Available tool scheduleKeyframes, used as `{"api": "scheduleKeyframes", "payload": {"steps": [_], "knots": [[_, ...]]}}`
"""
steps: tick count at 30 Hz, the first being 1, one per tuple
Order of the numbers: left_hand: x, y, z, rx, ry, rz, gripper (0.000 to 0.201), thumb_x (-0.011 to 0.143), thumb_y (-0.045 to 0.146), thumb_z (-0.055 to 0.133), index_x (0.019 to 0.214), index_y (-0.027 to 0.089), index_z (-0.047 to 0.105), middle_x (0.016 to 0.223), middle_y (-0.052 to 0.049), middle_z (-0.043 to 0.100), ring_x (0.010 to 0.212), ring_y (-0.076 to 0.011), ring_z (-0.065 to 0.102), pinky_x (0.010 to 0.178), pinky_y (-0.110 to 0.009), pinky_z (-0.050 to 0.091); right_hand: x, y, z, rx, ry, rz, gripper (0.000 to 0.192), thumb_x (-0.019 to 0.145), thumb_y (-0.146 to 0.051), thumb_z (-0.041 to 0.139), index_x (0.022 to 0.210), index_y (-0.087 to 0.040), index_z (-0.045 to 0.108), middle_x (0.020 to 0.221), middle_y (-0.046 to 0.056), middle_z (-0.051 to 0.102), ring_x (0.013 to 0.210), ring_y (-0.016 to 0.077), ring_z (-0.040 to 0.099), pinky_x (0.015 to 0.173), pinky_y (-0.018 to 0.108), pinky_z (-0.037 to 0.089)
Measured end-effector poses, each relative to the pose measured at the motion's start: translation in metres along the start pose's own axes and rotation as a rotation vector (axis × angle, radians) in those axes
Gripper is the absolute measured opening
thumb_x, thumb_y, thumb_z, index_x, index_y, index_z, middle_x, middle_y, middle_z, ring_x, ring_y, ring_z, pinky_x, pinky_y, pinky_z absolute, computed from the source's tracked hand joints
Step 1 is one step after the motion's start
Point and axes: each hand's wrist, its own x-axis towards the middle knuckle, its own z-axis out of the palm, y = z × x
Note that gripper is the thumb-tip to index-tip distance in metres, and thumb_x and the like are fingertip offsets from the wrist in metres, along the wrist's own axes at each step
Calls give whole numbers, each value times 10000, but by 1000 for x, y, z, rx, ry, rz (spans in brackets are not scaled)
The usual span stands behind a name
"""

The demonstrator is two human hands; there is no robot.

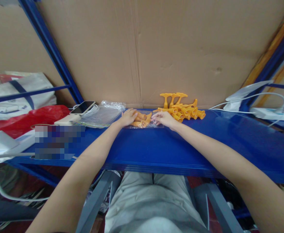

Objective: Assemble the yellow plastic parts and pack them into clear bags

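A clear plastic bag point(157, 125) lies on the blue table with several orange plastic pieces point(142, 121) in it, each with a flared, cup-like end. My left hand point(129, 117) rests flat over the bag's left part, fingers stretched out beside the orange pieces. At the bag's right end, the bent fingers of my right hand point(165, 119) pinch the clear film. Just behind and right of that hand is a pile of similar orange pieces point(187, 111). A few T-shaped ones point(173, 97) stand upright against the cardboard at the back.
A stack of clear bags point(100, 115) lies left of my left hand, near a phone point(83, 107) and a white power bank point(67, 120). Further left are a red plastic bag point(32, 119) and a white tote point(35, 87). Cables and a white power strip point(273, 114) are at right.
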Motion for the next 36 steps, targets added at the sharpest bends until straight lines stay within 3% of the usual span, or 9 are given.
{"api": "scheduleKeyframes", "payload": {"steps": [3, 5, 9, 13, 18, 23, 27, 32, 36], "knots": [[-3, 1, 0, 165, -112, -22, 566, 1007, 411, 252, 1510, 191, 386, 1621, -101, 302, 1513, -266, 224, 1209, -503, 204, 0, 0, -20, -432, 189, -172, 192, 887, -79, 529, 874, -141, 711, 900, 89, 753, 830, 193, 714, 797, 310, 552], [-4, 2, 0, 187, -142, -12, 595, 1008, 424, 224, 1532, 173, 353, 1631, -101, 268, 1522, -255, 190, 1215, -477, 201, -2, -2, -31, -714, 272, -201, 203, 908, -120, 517, 962, -149, 711, 987, 109, 755, 962, 237, 710, 858, 328, 528], [-4, 5, -1, 190, -158, -27, 627, 1006, 419, 193, 1548, 130, 319, 1640, -110, 217, 1527, -248, 151, 1228, -445, 170, -9, -2, -40, -1067, 165, -68, 241, 930, -198, 508, 1082, -156, 690, 1124, 150, 736, 1073, 282, 687, 871, 348, 521], [-2, 4, 0, 182, -163, -24, 638, 1001, 400, 189, 1545, 92, 314, 1639, -120, 209, 1525, -227, 153, 1236, -388, 144, -11, 2, -34, -1227, 51, -38, 337, 921, -203, 502, 1222, -112, 624, 1199, 202, 702, 1149, 314, 655, 942, 395, 496], [3, -4, 4, 186, -126, 28, 647, 985, 436, 213, 1524, 108, 358, 1618, -115, 281, 1509, -216, 219, 1230, -362, 179, -7, 6, -36, -1038, 127, -19, 318, 890, -195, 518, 1197, -147, 586, 1155, 173, 706, 1090, 312, 673, 890, 406, 524], [1, -2, 3, 171, -147, 12, 658, 986, 422, 210, 1529, 73, 336, 1625, -140, 243, 1515, -219, 188, 1234, -353, 149, 10, 14, -46, -614, 314, -39, 192, 778, -169, 655, 946, -206, 568, 893, 44, 659, 901, 247, 693, 838, 406, 552], [0, 0, 2, 155, -150, 3, 659, 985, 429, 217, 1535, 83, 328, 1628, -134, 237, 1517, -215, 172, 1234, -350, 136, 22, 22, -50, -313, 397, -38, 218, 754, -207, 675, 908, -192, 521, 785, -4, 593, 690, 180, 649, 697, 361, 559], [3, -3, 5, 154, -124, 12, 646, 982, 427, 225, 1518, 96, 368, 1615, -125, 286, 1512, -210, 198, 1232, -351, 155, 31, 26, -54, -164, 558, -134, 276, 673, -248, 715, 854, -214, 509, 831, -1, 617, 844, 200, 642, 817, 377, 541], [5, -5, 6, 154, -119, 11, 651, 977, 446, 235, 1511, 105, 384, 1611, -119, 306, 1511, -211, 208, 1230, -343, 166, 32, 22, -61, -189, 627, -213, 291, 680, -258, 697, 904, -218, 516, 945, 41, 653, 958, 228, 639, 915, 418, 508]]}}
